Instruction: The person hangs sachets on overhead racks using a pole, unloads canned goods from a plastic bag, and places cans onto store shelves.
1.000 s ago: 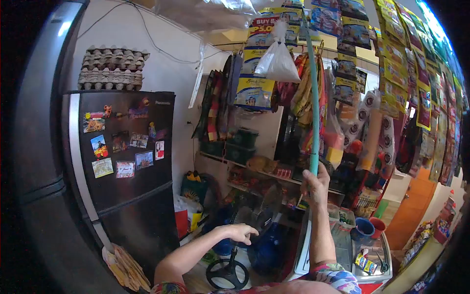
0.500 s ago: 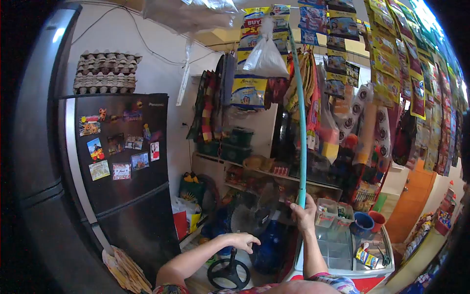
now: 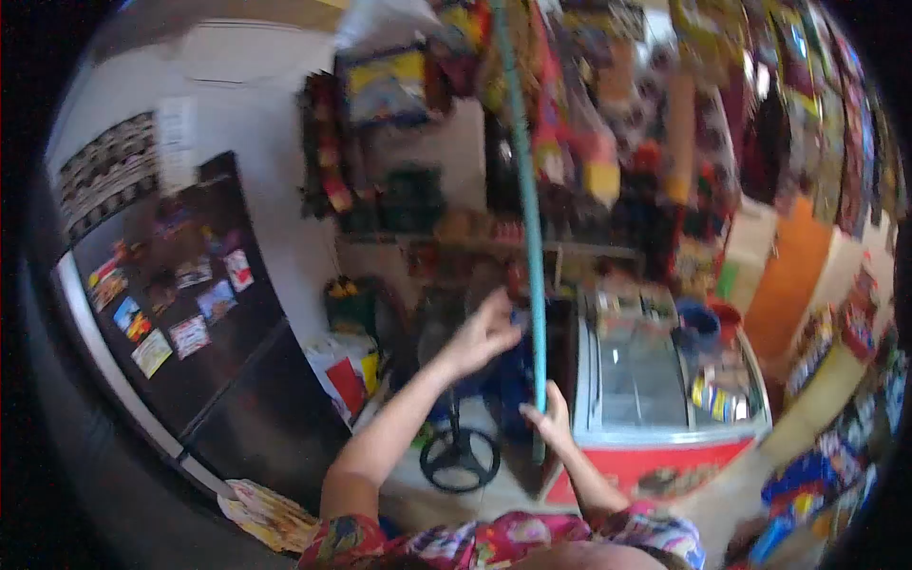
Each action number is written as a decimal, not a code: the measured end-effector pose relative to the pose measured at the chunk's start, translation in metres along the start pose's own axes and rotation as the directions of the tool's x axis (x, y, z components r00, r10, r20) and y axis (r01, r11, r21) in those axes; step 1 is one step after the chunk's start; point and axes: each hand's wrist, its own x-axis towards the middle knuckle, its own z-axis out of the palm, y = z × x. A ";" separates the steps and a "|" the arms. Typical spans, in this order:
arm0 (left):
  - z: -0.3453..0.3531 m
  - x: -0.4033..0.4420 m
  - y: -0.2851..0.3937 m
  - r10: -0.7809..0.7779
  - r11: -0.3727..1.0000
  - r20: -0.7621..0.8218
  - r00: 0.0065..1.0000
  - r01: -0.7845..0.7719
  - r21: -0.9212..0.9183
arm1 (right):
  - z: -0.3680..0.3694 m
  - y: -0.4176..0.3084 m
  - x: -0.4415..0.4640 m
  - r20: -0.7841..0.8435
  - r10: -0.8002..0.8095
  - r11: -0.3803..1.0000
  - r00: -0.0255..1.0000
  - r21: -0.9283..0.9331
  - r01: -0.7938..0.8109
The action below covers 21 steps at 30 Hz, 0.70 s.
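A long, thin teal pole [image 3: 527, 218] stands almost upright in front of me, its top running out of view. My right hand [image 3: 551, 418] is closed around it near its lower end. To the left of the pole, my left hand [image 3: 483, 337] is raised and holds nothing. Its fingers are apart, though blurred, and close to the pole; whether they touch it I cannot tell. Beneath my left hand is the round black base [image 3: 460, 460] of a stand fan, whose head is mostly dark and smeared.
A dark fridge [image 3: 180, 313] with photo magnets and egg trays [image 3: 109, 176] on top stands left. A glass-topped freezer [image 3: 655, 446] is at the right, carrying a blue tub [image 3: 698, 328] and packets. Sachet strips [image 3: 803, 114] hang overhead at the right. Shelves [image 3: 589, 249] line the back.
The view has tilted downward and turned right. My right hand and the pole have come lower, and my left hand has risen towards the pole. The pole's top now leans left.
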 end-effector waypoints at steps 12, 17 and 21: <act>0.118 0.052 0.003 -0.040 0.901 0.118 0.992 0.086 -0.424 | -0.102 0.082 -0.143 -0.166 0.357 0.933 0.919 0.105 -0.344; 0.247 0.016 -0.013 -0.175 0.864 0.364 0.915 0.320 -0.388 | -0.181 0.049 -0.183 -0.308 0.334 0.931 0.891 -0.037 -0.362; 0.360 -0.015 -0.036 -0.127 0.772 0.626 0.769 0.473 -0.425 | -0.244 0.039 -0.212 -0.377 0.400 0.915 0.835 0.113 -0.387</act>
